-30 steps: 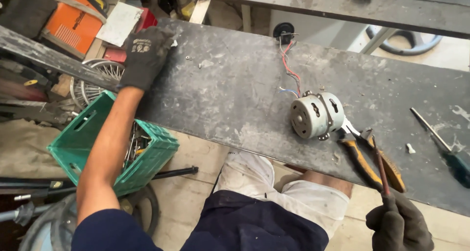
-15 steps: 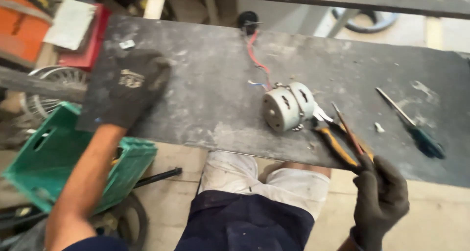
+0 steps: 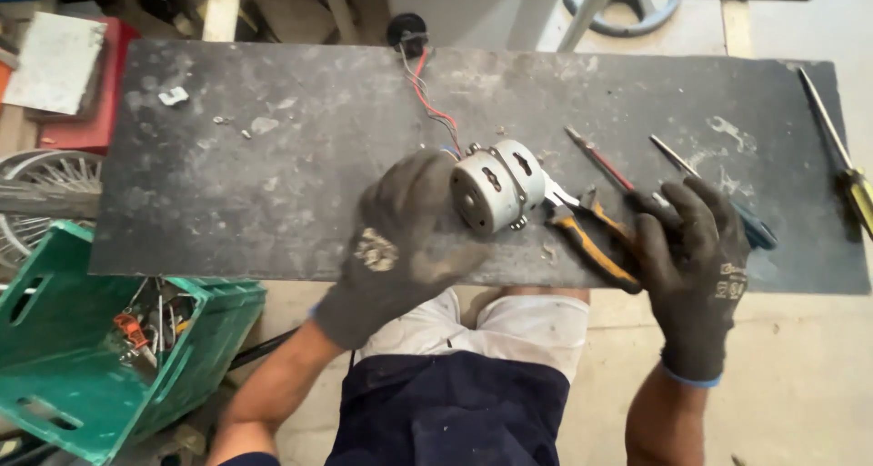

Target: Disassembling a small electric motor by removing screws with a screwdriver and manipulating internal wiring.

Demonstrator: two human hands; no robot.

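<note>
Left hand [image 3: 400,239] grasps the small silver motor [image 3: 498,186] on the dark counter [image 3: 227,175]. Right hand [image 3: 696,257] rests, fingers loose, over the orange-handled pliers [image 3: 591,239].

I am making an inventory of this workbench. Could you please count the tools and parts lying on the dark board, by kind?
Electric motor, under the left hand: 1
Pliers with orange grip, beside the right hand: 1
Screwdrivers: 3 (red shaft, blue grip, yellow grip)
Total: 5
</note>
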